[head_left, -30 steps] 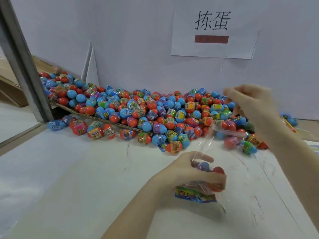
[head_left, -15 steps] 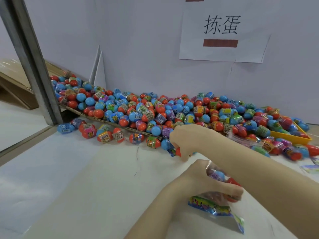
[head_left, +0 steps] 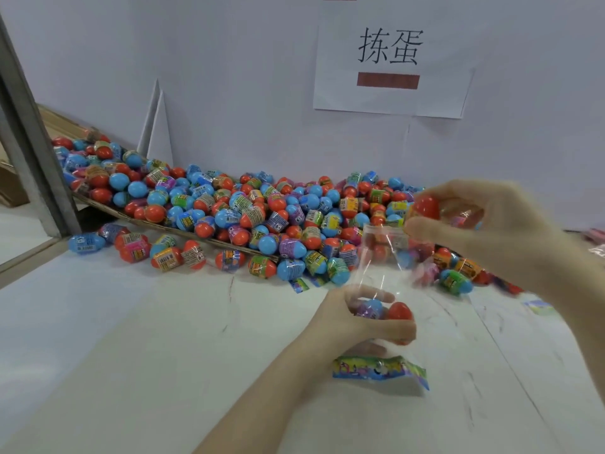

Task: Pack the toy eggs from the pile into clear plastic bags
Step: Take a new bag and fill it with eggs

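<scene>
2 hands: left hand (head_left: 352, 317) grips bag (head_left: 381, 273) (pile (head_left: 248, 217) behind); right hand (head_left: 484, 221) pinches egg (head_left: 425, 207).

Toy eggs (head_left: 229, 221) beyond the left hand (head_left: 353, 319): glossy plastic, film-wrapped. Bag (head_left: 383, 273) in that hand: clear, shiny film. Tabletop (head_left: 131, 339) beneath: matt white, scuffed. Post (head_left: 29, 132) far left: apparently brushed metal.

Scuffed white table (head_left: 137, 339), egg pile (head_left: 248, 217)

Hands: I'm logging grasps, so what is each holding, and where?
Left hand grips the clear bag around its lower part, over the eggs inside. Right hand holds a toy egg in its fingers above the bag's mouth.
</scene>
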